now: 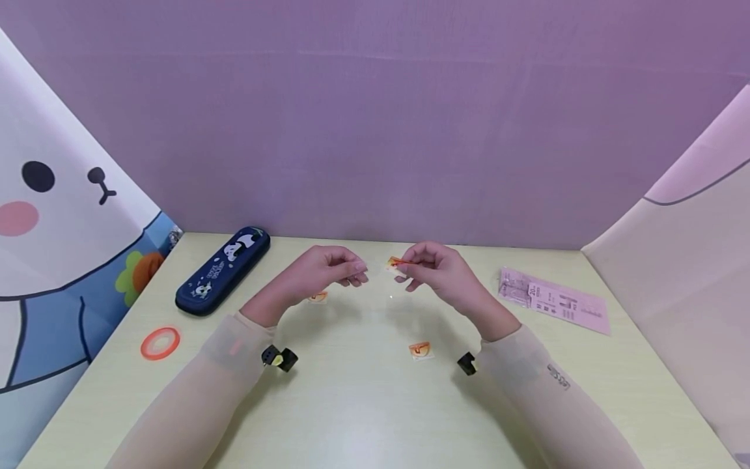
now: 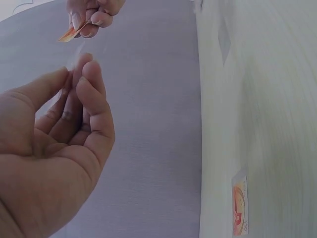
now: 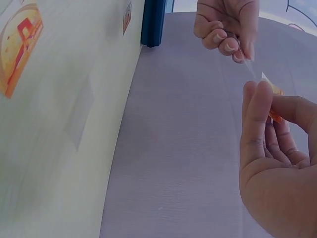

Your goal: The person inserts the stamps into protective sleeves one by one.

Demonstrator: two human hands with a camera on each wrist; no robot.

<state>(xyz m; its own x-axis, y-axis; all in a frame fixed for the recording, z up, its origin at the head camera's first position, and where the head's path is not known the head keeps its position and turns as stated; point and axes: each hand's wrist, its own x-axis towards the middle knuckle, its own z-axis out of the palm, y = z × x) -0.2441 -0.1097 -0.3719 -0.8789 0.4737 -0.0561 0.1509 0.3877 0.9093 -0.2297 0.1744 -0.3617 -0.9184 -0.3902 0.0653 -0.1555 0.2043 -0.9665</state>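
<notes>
Above the table, my right hand [image 1: 436,272] pinches a small orange-and-white printed card [image 1: 394,264] between thumb and fingers. My left hand [image 1: 334,267] faces it a short way off, thumb and fingertips together. A thin clear strip [image 3: 249,66] runs from the left fingertips toward the right ones in the right wrist view. Whether its other end touches the right hand or the card, I cannot tell. Two similar cards lie on the table: one card [image 1: 420,351] toward the front, another card [image 1: 318,298] partly behind the left wrist.
At the left lie a navy pencil case [image 1: 222,271] with panda prints and an orange tape ring [image 1: 160,343]. A pink printed packet [image 1: 556,301] rests at the right. A faint translucent piece [image 3: 81,114] lies flat on the table. Behind stands a purple cloth wall [image 1: 375,130].
</notes>
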